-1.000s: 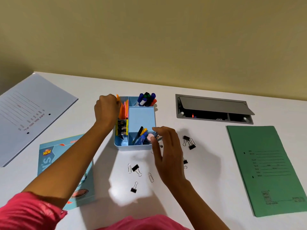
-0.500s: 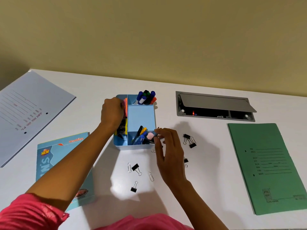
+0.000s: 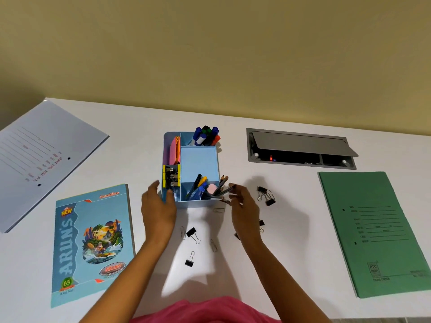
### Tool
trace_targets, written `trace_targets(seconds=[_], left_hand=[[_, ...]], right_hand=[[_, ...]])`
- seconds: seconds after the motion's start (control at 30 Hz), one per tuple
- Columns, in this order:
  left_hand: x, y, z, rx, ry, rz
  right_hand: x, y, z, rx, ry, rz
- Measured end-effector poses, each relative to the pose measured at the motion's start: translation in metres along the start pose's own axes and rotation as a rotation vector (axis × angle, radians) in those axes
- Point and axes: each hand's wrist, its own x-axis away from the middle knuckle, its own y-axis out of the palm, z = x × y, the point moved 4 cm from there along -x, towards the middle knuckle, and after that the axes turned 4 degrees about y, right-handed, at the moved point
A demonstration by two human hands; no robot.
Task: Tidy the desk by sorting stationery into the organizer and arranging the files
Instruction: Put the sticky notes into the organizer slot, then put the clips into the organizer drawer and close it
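Observation:
A light blue organizer (image 3: 198, 159) stands mid-desk. It holds markers (image 3: 206, 136) at the back, pink and orange sticky notes (image 3: 175, 150) on the left, and pens (image 3: 198, 186) in front. My left hand (image 3: 157, 206) is by its front-left corner, fingers apart and holding nothing. My right hand (image 3: 242, 208) is at the front-right corner, its fingertips pinching dark pencils (image 3: 222, 190) that lean out of the front compartment. Black binder clips lie loose in front of the organizer (image 3: 193, 234) (image 3: 189, 261) and to the right of it (image 3: 265, 195), with paper clips (image 3: 212, 244) among them.
A green file (image 3: 377, 231) lies flat at the right and a pale lavender file (image 3: 39, 159) at the far left. A blue notebook (image 3: 91, 241) lies at the near left. A grey cable hatch (image 3: 300, 148) is set into the desk behind the clips.
My left hand has drawn back from the sticky-note compartment to the organizer's front-left corner. My right hand stays at the front-right compartment with the pencils.

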Motion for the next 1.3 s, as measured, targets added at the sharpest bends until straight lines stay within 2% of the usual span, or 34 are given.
trace_targets(seconds=[0.07,0.17,0.37,0.5,0.6,0.93,1.3], left_hand=[[0.005,0.004,-0.006,0.031,-0.106,-0.024],[0.000,0.009,-0.014,0.034,-0.176,-0.066],[-0.011,0.002,-0.009,-0.037,-0.049,-0.070],[-0.038,-0.006,-0.020,-0.007,-0.008,-0.028],[-0.066,-0.012,-0.026,0.000,-0.010,-0.036],[-0.132,-0.030,0.001,0.002,-0.005,-0.299],[-0.165,-0.032,0.020,-0.100,0.100,-0.415]], right_hand=[[0.002,0.014,0.005,0.049,0.050,-0.114],[0.008,0.026,0.007,0.082,0.042,-0.109],[0.022,0.031,0.005,0.081,0.012,-0.089],[0.034,0.044,0.005,0.096,0.031,-0.182],[0.047,0.059,0.002,-0.004,0.079,-0.285],[0.070,0.105,-0.005,-0.088,0.059,-0.584],[0.033,0.091,0.001,-0.266,0.279,-0.508]])
